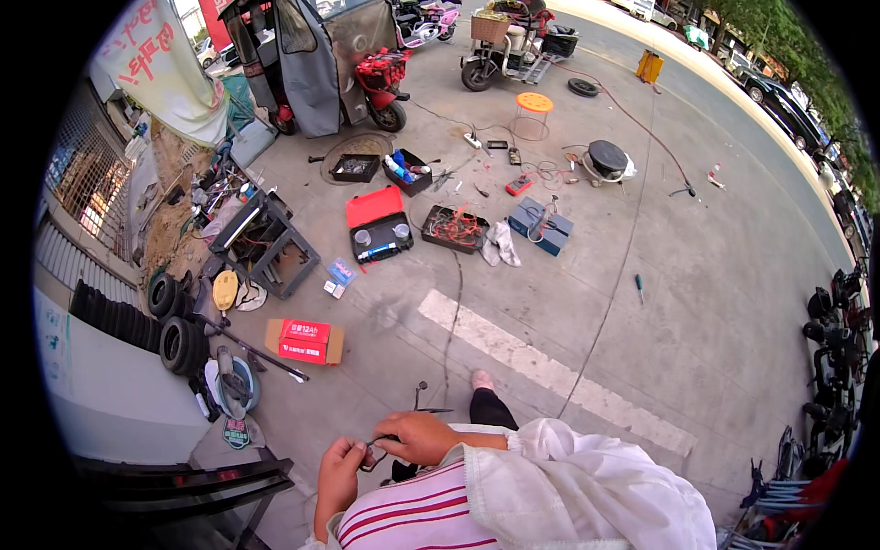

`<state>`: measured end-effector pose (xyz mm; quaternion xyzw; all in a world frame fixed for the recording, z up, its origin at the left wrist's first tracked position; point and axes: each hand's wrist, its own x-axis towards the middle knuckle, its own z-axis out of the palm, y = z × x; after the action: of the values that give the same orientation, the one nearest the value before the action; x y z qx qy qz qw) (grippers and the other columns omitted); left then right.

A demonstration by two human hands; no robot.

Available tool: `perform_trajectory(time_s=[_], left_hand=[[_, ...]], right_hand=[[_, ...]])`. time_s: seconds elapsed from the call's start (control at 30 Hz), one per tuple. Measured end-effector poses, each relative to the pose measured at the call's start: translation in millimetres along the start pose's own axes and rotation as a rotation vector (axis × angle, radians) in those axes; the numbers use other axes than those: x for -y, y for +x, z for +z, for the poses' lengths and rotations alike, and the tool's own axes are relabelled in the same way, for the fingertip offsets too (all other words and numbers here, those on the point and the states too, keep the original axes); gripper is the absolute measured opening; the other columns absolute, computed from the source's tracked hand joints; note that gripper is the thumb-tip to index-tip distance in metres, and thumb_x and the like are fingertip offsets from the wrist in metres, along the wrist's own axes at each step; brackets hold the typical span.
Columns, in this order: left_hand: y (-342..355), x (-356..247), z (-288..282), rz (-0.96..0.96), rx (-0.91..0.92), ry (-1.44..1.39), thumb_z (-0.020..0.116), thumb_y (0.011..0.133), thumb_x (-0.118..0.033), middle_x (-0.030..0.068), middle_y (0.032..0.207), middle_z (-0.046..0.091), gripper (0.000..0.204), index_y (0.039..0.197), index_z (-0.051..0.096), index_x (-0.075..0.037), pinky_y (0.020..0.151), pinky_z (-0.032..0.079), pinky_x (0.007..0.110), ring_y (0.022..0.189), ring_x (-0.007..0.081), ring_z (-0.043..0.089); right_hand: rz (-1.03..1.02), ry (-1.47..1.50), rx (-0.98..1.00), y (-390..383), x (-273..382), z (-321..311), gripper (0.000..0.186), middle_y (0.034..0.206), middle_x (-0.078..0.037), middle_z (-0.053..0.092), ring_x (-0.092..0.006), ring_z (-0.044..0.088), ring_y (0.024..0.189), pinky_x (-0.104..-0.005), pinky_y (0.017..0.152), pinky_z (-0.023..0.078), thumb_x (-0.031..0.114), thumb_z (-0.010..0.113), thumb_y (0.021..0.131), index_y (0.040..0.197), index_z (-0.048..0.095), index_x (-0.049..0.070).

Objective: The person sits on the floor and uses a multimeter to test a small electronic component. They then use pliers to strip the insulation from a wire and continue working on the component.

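At the bottom centre, my left hand (345,467) is closed, thumb and fingers pinched on a thin dark item (371,461), possibly a cord, too small to make out. Just right of it and slightly higher, my right hand (417,438) is closed on the same dark item, its fingers partly hidden. Both hands are held low before my striped white top. A black stalk (420,396) with thin arms shows just beyond my hands. A red cardboard box (303,342) lies on the concrete ahead to the left.
Open toolboxes (380,240), wires, a blue device (538,226), an orange stool (533,103) and a screwdriver (640,290) are spread ahead. Tyres (179,346) and a metal stand (280,261) line the left. Three-wheelers (321,69) stand at the back; parked scooters (823,339) line the right edge.
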<state>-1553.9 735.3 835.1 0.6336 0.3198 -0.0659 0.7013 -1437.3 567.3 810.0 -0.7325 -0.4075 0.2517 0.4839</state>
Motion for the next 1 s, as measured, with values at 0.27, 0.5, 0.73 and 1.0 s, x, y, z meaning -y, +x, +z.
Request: perform_trajectory(time_s=[0.27,0.5,0.73,1.0], left_hand=[[-0.9,-0.6,10.8,0.044,0.058,0.033,0.055,0.094,-0.013,0.0045,0.078,0.061,0.013,0.089,0.057,-0.001,0.070,0.046,0.026,0.072,0.0124,0.057],[-11.3,9.4,7.4,0.025,0.038,0.049,0.055,0.096,-0.012,0.0043,0.076,0.061,0.013,0.087,0.056,-0.002,0.067,0.047,0.026,0.069,0.0113,0.056],[-19.9,20.4,0.0,0.056,-0.038,0.016,0.056,0.096,-0.012,0.0040,0.075,0.060,0.013,0.086,0.055,-0.003,0.064,0.047,0.026,0.067,0.0112,0.057],[-35.6,28.7,-22.5,0.104,-0.076,0.093,0.058,0.094,-0.011,0.0039,0.074,0.062,0.011,0.090,0.058,-0.001,0.063,0.046,0.025,0.066,0.0103,0.058]], right_hand=[[-0.019,-0.001,-0.033,-13.7,-1.7,-7.5,0.017,0.089,-0.014,0.063,-0.0353,0.061,0.086,-0.0438,0.073,0.048,0.024,0.062,0.088,0.094,0.066,0.008],[-0.030,-0.022,-0.005,-18.7,-5.7,4.5,0.018,0.089,-0.014,0.064,-0.0347,0.061,0.086,-0.0438,0.073,0.048,0.024,0.061,0.087,0.094,0.066,0.009],[-0.031,0.001,0.007,-17.9,0.2,17.0,0.016,0.088,-0.014,0.063,-0.0349,0.061,0.085,-0.0444,0.074,0.048,0.023,0.060,0.086,0.092,0.066,0.008],[-0.070,0.007,0.058,-13.8,3.6,41.5,0.017,0.088,-0.014,0.061,-0.0357,0.061,0.086,-0.0451,0.074,0.048,0.023,0.059,0.087,0.094,0.065,0.009]])
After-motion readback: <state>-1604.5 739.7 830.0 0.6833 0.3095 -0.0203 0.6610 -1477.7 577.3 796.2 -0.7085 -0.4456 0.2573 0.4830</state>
